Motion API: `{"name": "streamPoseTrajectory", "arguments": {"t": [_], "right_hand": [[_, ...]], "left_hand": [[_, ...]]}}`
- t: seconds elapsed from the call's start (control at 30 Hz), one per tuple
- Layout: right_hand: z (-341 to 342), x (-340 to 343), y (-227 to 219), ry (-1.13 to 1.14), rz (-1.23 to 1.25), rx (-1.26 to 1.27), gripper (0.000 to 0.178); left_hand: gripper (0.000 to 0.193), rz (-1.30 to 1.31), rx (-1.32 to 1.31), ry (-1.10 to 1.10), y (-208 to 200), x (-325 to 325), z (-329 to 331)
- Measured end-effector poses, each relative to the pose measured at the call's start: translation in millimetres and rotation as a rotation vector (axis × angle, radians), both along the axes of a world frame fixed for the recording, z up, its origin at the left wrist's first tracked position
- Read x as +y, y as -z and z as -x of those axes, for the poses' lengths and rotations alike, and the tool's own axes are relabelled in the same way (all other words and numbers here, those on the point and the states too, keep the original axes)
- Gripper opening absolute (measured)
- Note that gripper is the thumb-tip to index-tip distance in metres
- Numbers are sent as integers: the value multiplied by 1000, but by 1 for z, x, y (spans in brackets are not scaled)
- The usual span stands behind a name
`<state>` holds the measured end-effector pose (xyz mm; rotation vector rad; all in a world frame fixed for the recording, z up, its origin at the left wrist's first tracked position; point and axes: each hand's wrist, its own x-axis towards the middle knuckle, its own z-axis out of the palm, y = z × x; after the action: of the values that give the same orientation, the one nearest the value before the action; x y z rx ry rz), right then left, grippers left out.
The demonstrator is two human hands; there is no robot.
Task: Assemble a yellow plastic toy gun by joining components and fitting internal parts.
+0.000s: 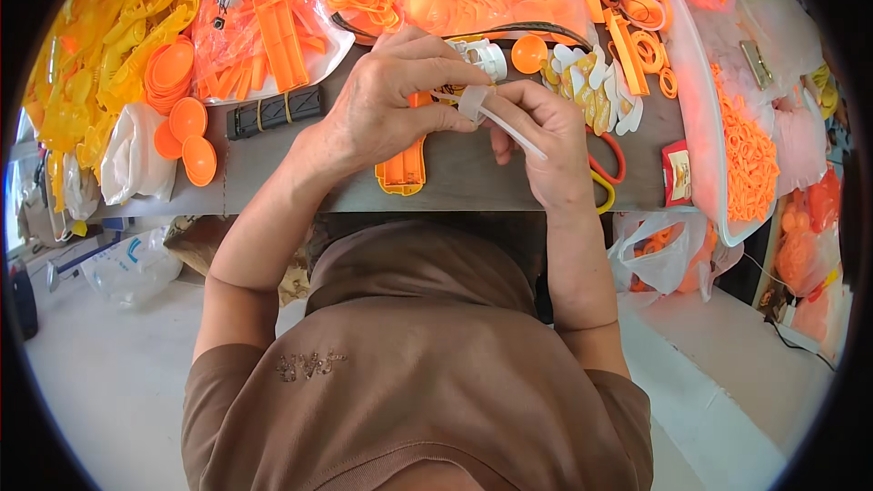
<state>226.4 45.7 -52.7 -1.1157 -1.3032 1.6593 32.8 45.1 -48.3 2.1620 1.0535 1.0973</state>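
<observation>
Above the grey table's front part, both hands meet at a small translucent white plastic piece (473, 102) shaped like a ring with a long narrow strip. My left hand (391, 95) pinches its ring end between thumb and fingers. Closed round the strip side is my right hand (548, 132), with the strip's end poking out below the fingers. Under the left fingers lies an orange plastic housing (402, 171), partly hidden. A white round mechanism (488, 57) sits just behind the hands, beside an orange cup-shaped piece (529, 54).
Scissors (611, 173) with red and yellow handles lie right of my right hand. White and gold leaf-shaped pieces (596, 91) are behind them. A black case (273, 115) and orange discs (189, 118) lie left. A white tub (705, 127) of orange rings stands right.
</observation>
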Motion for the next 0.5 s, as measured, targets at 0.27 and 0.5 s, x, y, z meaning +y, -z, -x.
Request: {"name": "streamPoseTrajectory", "arguments": {"t": [0.27, 0.5], "right_hand": [[8, -18, 9, 165, -457, -265, 18], [5, -27, 24, 332, -51, 111, 24]], "left_hand": [[32, -28, 33, -57, -11, -10, -4], [23, -95, 67, -2, -1, 0, -4]]}}
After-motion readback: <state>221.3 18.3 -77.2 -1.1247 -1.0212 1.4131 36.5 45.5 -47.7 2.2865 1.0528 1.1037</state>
